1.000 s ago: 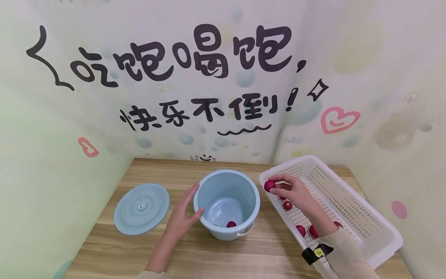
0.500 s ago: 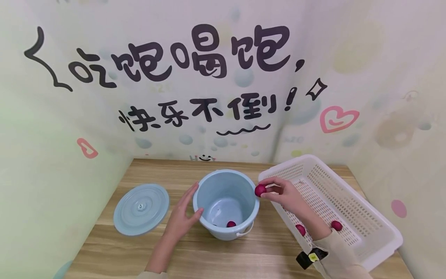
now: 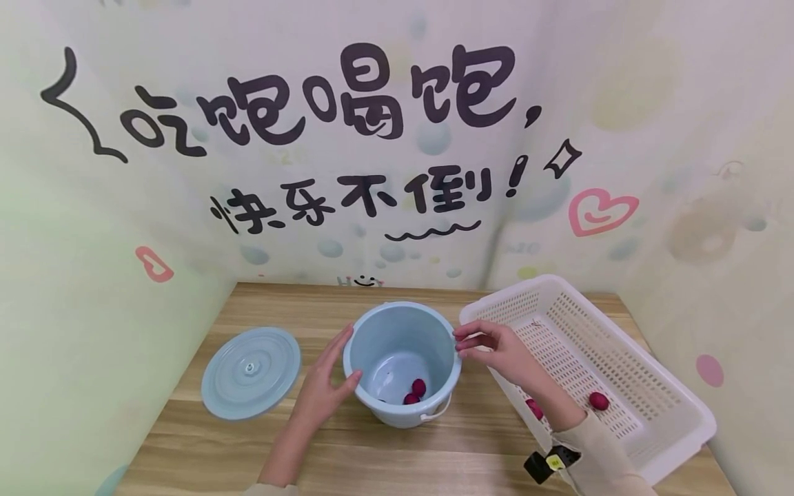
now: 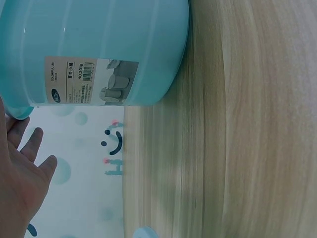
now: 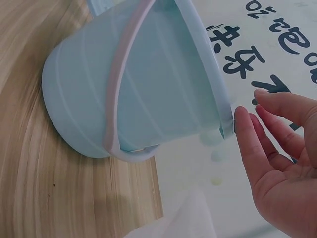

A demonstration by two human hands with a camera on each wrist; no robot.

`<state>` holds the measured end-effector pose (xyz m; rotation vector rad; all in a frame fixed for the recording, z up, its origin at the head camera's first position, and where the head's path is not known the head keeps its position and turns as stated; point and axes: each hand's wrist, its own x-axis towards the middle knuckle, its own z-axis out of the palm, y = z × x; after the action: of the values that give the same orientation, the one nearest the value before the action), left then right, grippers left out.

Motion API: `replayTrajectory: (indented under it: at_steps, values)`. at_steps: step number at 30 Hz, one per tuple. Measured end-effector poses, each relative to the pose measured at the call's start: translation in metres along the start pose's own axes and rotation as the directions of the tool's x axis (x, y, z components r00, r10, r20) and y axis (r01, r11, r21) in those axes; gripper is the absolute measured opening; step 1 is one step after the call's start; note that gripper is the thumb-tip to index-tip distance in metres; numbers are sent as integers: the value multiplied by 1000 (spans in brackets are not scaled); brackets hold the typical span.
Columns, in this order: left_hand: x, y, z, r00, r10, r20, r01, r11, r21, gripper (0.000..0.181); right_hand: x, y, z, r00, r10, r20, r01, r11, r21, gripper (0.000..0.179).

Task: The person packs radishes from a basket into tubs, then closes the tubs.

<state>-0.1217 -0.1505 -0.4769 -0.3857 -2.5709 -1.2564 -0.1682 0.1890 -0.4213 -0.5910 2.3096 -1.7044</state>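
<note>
My left hand (image 3: 325, 386) rests spread against the left rim of a light-blue bucket (image 3: 397, 415), fingers fairly straight. In the left wrist view, the fingers reach the bucket's rim beside its label (image 4: 91, 80). Two small round dark-red things, like radishes (image 3: 418, 388), lie on the bucket's bottom. At the right rim my right hand (image 3: 505, 355) has its fingers loosely bent and holds nothing. The right wrist view shows the fingertips right by the rim, above the pale handle (image 5: 115, 94). In the white basket (image 3: 651, 379) lie more round red things (image 3: 598, 401), some perhaps hidden by my forearm.
A round light-blue lid (image 3: 251, 386) with a small knob lies on the wooden table (image 3: 372, 468), left of the bucket. The basket stands close along the bucket's right side. A wall with black lettering (image 3: 372, 193) rises behind the table.
My right hand has carried a red round thing from the basket to the bucket and let it go. Two lie inside now instead of one. The left hand has stayed at the rim.
</note>
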Motion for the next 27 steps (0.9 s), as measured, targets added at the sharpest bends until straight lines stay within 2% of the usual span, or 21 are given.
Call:
replayTrajectory:
  at_steps: [4,12,16,27]
  values:
    - [0,1,-1,1000,8,-7,-8,1000,7,74,-2,0,-5,1000,-14,-14,14,1000,-6,35]
    - [0,1,-1,1000,-23,12,23,1000,1,74,-11,-2,-20,996,49,-70,-54,996,-73,35]
    - [0,1,-1,999,-33,15,33,999,-2,73,-15,1,-27,995,44,-86,-53,994,-97,36]
    - [0,3,0,998,-51,24,51,999,2,73,-29,14,-48,992,6,-126,-15,997,-72,35]
